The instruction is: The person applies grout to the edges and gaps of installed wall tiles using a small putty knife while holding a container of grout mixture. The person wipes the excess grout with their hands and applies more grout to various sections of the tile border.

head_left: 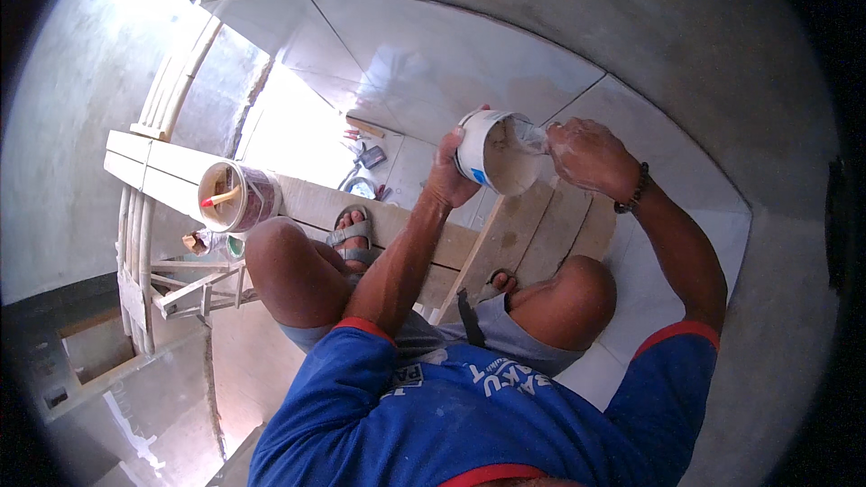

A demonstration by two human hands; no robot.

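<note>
My left hand (448, 173) is wrapped round the side of a white tub (471, 146), which is tilted so that its mouth faces right. Pale, creamy paste (512, 167) coats the inside of the tub. My right hand (591, 155) is closed, with whitish smears on its fingers. It grips a paste-covered, flat-looking scraper (530, 136) that reaches into the tub's mouth near the upper rim. The scraper's handle is hidden in my fist, and its exact shape is hard to make out.
Wooden planks (379, 216) form a raised platform under my feet. A bucket (257, 200) holding a red-tipped handle (221, 197) stands on the left, beside bamboo poles (135, 243). Large pale tiles (451, 54) cover the wall ahead. Tools (370, 158) lie lower down beyond the planks.
</note>
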